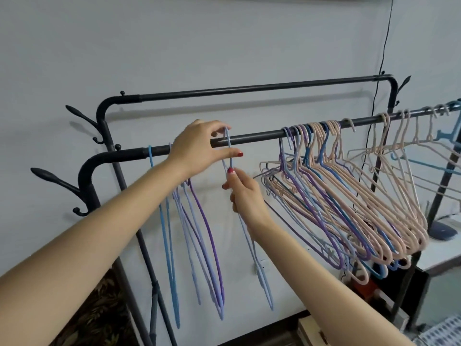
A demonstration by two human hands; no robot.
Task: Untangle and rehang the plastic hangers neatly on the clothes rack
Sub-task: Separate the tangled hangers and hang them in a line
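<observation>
A pale blue hanger (245,228) is hanging by its hook over the front rail (262,135) at frame centre, the left hand (199,151) pinching the hook's top and the right hand (245,196) gripping its neck just below. Blue and purple hangers (199,233) are dangling lower left, while a tangled bunch (349,196) is crowding the rail at right.

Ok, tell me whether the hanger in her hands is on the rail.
On: the light blue hanger has its hook looped over the front rail.
</observation>
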